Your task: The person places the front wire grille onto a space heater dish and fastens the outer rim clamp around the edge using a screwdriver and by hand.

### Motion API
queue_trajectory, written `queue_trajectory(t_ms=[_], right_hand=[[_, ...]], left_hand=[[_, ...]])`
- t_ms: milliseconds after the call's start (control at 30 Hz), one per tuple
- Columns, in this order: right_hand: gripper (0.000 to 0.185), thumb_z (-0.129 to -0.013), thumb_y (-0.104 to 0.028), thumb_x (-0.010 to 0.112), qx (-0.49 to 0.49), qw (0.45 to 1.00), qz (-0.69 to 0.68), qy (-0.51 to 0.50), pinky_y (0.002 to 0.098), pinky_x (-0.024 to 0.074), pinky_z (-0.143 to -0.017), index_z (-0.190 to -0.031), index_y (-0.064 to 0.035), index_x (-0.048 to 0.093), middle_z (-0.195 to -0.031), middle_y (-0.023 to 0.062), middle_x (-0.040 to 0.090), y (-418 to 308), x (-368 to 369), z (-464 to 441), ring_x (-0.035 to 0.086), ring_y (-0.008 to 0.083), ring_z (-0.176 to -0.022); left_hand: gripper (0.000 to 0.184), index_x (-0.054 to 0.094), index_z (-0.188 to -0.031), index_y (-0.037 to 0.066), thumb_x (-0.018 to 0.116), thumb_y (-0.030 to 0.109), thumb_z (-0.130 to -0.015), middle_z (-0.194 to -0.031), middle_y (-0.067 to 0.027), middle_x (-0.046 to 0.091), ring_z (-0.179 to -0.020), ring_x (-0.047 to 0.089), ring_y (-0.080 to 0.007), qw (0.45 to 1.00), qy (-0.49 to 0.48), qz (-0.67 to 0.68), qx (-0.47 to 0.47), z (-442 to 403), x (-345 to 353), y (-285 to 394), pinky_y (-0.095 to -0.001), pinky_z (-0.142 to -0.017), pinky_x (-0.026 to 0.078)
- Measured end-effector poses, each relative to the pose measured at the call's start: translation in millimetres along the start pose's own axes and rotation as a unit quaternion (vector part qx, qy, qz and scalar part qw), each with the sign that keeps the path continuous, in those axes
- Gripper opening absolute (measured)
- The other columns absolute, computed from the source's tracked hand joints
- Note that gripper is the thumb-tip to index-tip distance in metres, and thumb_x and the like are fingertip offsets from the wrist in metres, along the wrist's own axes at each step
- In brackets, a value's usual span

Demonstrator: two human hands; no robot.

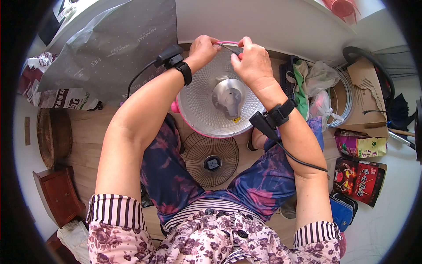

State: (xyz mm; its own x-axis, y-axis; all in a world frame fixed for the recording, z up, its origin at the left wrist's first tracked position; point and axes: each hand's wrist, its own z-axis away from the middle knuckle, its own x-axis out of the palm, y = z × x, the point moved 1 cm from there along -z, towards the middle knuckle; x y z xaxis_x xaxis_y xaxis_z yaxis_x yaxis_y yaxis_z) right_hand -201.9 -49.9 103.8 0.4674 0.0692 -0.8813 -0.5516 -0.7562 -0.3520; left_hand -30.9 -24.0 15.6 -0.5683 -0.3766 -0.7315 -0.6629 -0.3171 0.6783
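Note:
Between my knees stands a round silver reflector dish [198, 94] with a pink rim and a metal-covered centre piece [228, 97]. My right hand [253, 64] is closed around a screwdriver [231, 49] with a dark and red handle, its shaft pointing left along the dish's far rim. At that same rim, my left hand [205, 50] pinches the edge near the tool's tip; whether a small part is between its fingers is too small to tell. A round wire grille [193, 158] with a dark centre lies on the floor nearer to me.
Grey plastic sheeting [114, 53] leans at the far left. On the right are plastic bags [322, 78], a coil of wire [347, 99], cardboard [367, 88], a red box [358, 180] and a blue case [342, 212]. A wooden box [57, 193] stands at left.

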Motion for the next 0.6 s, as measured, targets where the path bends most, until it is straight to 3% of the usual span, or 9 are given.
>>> queue_trajectory(t_ms=[133,233,333,533,600], right_hand=[[0.022,-0.075,-0.004,0.064,-0.007,1.000,-0.005,0.006,0.0422,0.0529,-0.077,-0.091,0.0046,0.052,-0.087,0.0252,0.059,1.0,-0.1,-1.1,0.063,0.0396,-0.088],[0.018,-0.075,-0.006,0.065,-0.043,0.999,-0.011,0.014,0.0415,0.0534,-0.073,-0.087,0.0031,0.055,-0.083,0.0225,0.062,7.1,2.2,1.4,0.065,0.0369,-0.083],[0.016,-0.076,-0.010,0.065,-0.053,0.996,0.069,0.005,0.0407,0.0539,-0.069,-0.084,0.0018,0.059,-0.078,0.0200,0.064,4.7,-1.4,3.7,0.066,0.0343,-0.077],[0.018,-0.080,-0.016,0.063,-0.015,0.993,0.111,-0.035,0.0410,0.0544,-0.067,-0.087,0.0005,0.063,-0.075,0.0198,0.066,-3.0,-5.8,3.1,0.067,0.0337,-0.073],[0.017,-0.079,-0.014,0.064,0.003,0.998,0.056,-0.013,0.0409,0.0544,-0.069,-0.087,0.0007,0.062,-0.076,0.0202,0.066,0.0,1.1,1.6,0.067,0.0341,-0.074]], left_hand=[[0.026,0.071,-0.103,0.008,0.069,0.021,-0.080,-0.097,-0.0177,0.068,-0.093,0.065,-0.0320,1.000,-0.005,0.008,-0.023,-0.8,1.5,0.2,-0.0406,-0.084,0.050],[0.026,0.071,-0.103,0.008,0.069,0.021,-0.081,-0.097,-0.0180,0.068,-0.093,0.065,-0.0323,1.000,0.001,0.009,-0.013,-2.5,3.7,-2.9,-0.0400,-0.084,0.050],[0.028,0.070,-0.106,0.007,0.072,0.019,-0.080,-0.096,-0.0189,0.069,-0.091,0.066,-0.0297,1.000,-0.001,0.010,-0.004,-3.2,4.0,-3.6,-0.0389,-0.081,0.050],[0.026,0.071,-0.102,0.007,0.070,0.020,-0.080,-0.096,-0.0187,0.068,-0.094,0.064,-0.0330,1.000,-0.002,0.014,-0.002,-4.6,6.1,-5.2,-0.0408,-0.084,0.049],[0.026,0.071,-0.102,0.008,0.070,0.020,-0.080,-0.096,-0.0188,0.068,-0.094,0.064,-0.0329,1.000,0.003,0.005,0.000,-4.4,6.0,-5.1,-0.0408,-0.084,0.049]])
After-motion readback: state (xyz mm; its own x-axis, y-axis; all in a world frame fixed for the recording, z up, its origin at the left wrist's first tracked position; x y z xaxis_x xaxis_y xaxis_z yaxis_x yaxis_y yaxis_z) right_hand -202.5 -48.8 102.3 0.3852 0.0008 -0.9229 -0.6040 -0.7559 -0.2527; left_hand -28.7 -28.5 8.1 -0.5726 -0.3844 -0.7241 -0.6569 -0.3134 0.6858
